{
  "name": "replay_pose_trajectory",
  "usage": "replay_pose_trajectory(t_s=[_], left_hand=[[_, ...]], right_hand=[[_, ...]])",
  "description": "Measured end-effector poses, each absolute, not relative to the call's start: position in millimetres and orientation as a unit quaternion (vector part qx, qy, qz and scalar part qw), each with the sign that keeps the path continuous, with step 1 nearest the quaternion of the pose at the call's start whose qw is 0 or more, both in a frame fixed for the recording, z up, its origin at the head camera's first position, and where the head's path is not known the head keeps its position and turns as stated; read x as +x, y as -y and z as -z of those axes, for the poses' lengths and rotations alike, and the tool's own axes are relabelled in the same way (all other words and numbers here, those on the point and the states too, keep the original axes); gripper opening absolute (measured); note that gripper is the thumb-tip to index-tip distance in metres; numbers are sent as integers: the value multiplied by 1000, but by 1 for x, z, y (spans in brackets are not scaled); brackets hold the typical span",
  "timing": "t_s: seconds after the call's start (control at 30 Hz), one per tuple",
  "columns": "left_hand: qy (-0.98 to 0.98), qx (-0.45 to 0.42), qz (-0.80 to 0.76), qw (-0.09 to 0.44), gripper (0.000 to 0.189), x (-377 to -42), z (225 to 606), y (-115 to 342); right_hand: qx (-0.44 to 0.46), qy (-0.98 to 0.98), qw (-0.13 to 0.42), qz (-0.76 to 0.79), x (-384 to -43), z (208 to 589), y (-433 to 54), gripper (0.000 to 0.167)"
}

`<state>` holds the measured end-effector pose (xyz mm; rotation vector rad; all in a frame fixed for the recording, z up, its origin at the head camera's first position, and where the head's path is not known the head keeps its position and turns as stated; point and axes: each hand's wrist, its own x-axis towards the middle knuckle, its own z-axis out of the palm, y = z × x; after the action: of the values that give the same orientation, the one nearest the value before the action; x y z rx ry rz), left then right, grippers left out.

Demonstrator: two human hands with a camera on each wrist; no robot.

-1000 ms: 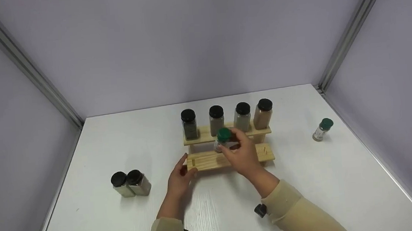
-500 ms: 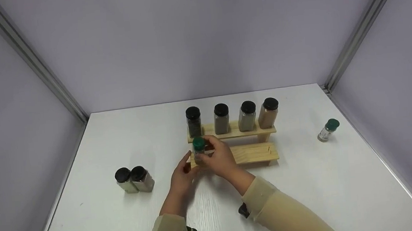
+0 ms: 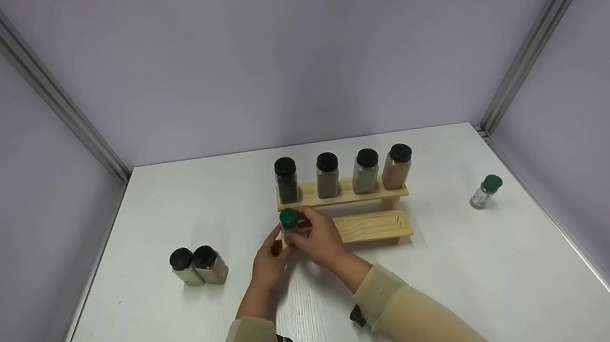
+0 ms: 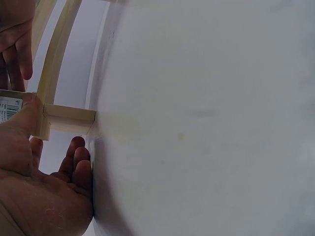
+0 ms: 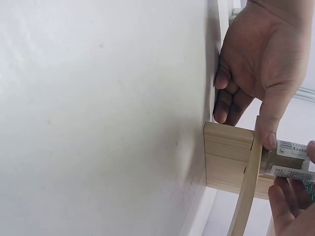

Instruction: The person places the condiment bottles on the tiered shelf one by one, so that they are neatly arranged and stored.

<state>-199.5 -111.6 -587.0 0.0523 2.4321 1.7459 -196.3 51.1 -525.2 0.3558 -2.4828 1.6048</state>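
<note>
In the head view, my right hand (image 3: 320,239) pinches a small green-capped spice jar (image 3: 288,219) between thumb and fingers. The jar stands upright at the left end of the lower shelf of a two-tier wooden spice rack (image 3: 373,226). My left hand (image 3: 268,262) grips that same end of the rack, thumb along the shelf edge. The right wrist view shows the jar's printed label (image 5: 291,147) and its base right at the shelf, beside the left thumb. Loosely curled left fingers (image 4: 81,169) lie below the shelf in the left wrist view.
Several black-capped spice jars (image 3: 328,176) stand along the rack's upper shelf. Two more black-capped jars (image 3: 212,266) sit close together on the white table (image 3: 133,322) at left. Another green-capped jar (image 3: 485,192) stands at far right. Walls enclose the table's back and sides.
My right hand has carried the green-capped jar leftward along the lower shelf to its left end, then slightly lower. The left hand keeps its grip on the rack. The view has shifted slightly.
</note>
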Motion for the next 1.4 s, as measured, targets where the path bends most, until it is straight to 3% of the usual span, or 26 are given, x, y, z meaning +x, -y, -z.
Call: replay_pose_trajectory(t_s=[0.2,0.33,0.7,0.87,0.93,1.13,1.3,1.4], left_hand=[[-811,19,-581,73,70,-201,588,112],[-807,17,-586,75,69,-202,587,113],[-802,23,-591,84,69,-203,587,114],[-798,25,-595,87,70,-202,588,114],[-797,22,-597,90,70,-202,587,114],[-801,15,-592,89,70,-200,589,113],[-799,11,-595,91,69,-200,589,112],[-798,3,-596,93,69,-200,588,110]], right_hand=[[116,832,79,-536,-190,529,-68,47],[129,852,122,-493,-183,528,-89,40],[175,845,385,-326,-175,523,-199,22],[104,814,468,-327,-176,519,-262,14],[53,809,486,-326,-178,519,-288,18],[-133,809,456,-346,-179,520,-357,54],[-252,818,338,-391,-171,525,-390,81],[-253,838,247,-415,-170,529,-401,94]])
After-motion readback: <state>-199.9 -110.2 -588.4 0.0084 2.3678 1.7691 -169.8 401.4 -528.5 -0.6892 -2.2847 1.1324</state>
